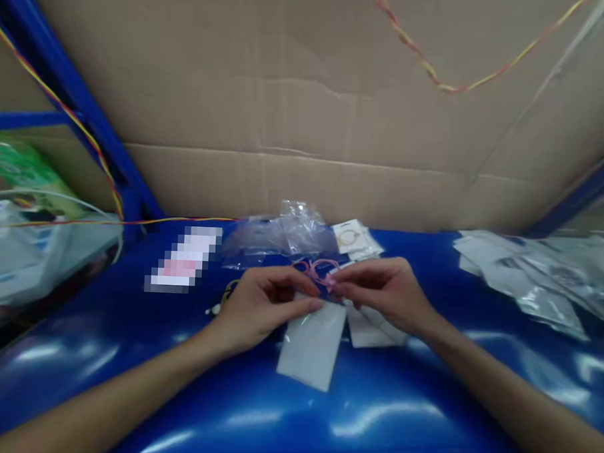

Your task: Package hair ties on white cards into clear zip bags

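Both pinching the pink cord bracelet (pixel 320 271), left hand (pixel 263 308) also on a white card (pixel 313 347), right hand (pixel 384 290) opposite, over the blue desk (pixel 175 381).

I note a blue glossy surface (pixel 284 413) with light glare across it; behind it stands a creased cardboard backing (pixel 307 106); a twisted red-and-yellow wire (pixel 438 82) hangs in a loop across its upper right; a second red-and-yellow wire (pixel 81 127) runs down the blue frame post (pixel 62 89) at left and then along the back edge of the surface. At far left I see a green packet (pixel 24 171) above a heap of clear plastic bags (pixel 35 255). At far right lies a spread of silvery pouches (pixel 535 277). Centre rear: crumpled clear bags (pixel 291 236), and just beside them a carded ring (pixel 354 240). A pixelated label (pixel 183 261) lies left of centre.
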`<state>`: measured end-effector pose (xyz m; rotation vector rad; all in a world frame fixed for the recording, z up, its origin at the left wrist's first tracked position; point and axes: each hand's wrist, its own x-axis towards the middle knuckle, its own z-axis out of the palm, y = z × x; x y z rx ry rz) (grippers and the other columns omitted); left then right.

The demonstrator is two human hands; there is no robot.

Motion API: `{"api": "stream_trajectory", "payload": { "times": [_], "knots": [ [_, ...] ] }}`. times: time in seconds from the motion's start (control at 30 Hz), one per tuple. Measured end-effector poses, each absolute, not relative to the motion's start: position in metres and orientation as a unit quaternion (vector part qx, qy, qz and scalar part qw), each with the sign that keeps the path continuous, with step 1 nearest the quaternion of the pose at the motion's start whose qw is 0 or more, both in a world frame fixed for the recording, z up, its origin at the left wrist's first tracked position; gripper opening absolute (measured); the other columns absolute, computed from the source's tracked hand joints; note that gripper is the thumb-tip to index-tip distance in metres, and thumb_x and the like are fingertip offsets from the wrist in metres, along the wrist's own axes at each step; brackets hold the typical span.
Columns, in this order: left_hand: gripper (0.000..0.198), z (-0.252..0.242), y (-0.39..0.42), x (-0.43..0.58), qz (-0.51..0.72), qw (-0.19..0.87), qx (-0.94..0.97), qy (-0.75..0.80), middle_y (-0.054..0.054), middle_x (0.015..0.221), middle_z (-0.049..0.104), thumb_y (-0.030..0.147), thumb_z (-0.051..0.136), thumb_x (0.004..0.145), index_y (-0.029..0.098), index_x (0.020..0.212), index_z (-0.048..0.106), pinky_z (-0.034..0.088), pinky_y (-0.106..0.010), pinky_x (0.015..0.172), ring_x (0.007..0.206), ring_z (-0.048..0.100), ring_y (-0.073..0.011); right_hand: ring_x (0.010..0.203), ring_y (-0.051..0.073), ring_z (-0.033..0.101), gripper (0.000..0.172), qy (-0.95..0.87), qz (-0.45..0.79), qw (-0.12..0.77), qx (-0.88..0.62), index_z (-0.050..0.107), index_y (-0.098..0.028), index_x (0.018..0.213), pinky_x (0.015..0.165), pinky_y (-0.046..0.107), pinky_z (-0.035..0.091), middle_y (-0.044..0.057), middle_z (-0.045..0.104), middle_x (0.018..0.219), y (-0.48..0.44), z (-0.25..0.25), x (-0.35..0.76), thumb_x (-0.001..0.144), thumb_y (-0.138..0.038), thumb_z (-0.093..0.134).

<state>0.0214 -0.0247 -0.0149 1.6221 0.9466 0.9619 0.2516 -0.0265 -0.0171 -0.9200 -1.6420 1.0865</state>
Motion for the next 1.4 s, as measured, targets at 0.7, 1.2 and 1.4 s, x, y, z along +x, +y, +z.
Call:
{"api": "stream_trajectory", "payload": {
  "times": [0.7, 1.2, 1.4],
  "knots": [
    [0.02, -0.029, -0.025, 0.025, 0.443, 0.568, 0.599, 0.35, -0.002, 0.083, 0.077, 0.023, 0.087, 0.075, 0.016, 0.08, 0.07, 0.06, -0.024, 0.072, 0.076, 0.073, -0.0152, 0.089, 0.02, 0.073, 0.015, -0.753, 0.342, 0.456, -0.329, 0.084, -0.024, 0.097, 0.073, 0.029, 0.056, 0.005, 0.082, 0.097, -0.03, -0.016, 0.248, 0.082, -0.025, 0.084],
    [0.019, -0.017, -0.027, 0.027, 0.469, 0.541, 0.6, 0.356, 0.001, 0.07, 0.072, 0.026, 0.081, 0.082, 0.016, 0.075, 0.066, 0.053, -0.019, 0.058, 0.061, 0.066, -0.011, 0.084, 0.02, 0.068, 0.018, -0.77, 0.361, 0.406, -0.333, 0.08, -0.021, 0.099, 0.075, 0.032, 0.054, 0.006, 0.077, 0.096, -0.032, -0.012, 0.246, 0.082, -0.027, 0.083],
    [0.021, -0.021, -0.027, 0.028, 0.478, 0.528, 0.599, 0.365, 0.001, 0.072, 0.071, 0.028, 0.081, 0.08, 0.017, 0.076, 0.064, 0.054, -0.02, 0.061, 0.064, 0.067, -0.0126, 0.106, 0.022, 0.067, 0.011, -0.803, 0.373, 0.358, -0.296, 0.078, -0.023, 0.1, 0.098, 0.039, 0.051, 0.006, 0.071, 0.107, -0.033, -0.009, 0.243, 0.09, -0.027, 0.076]
  ]
}}
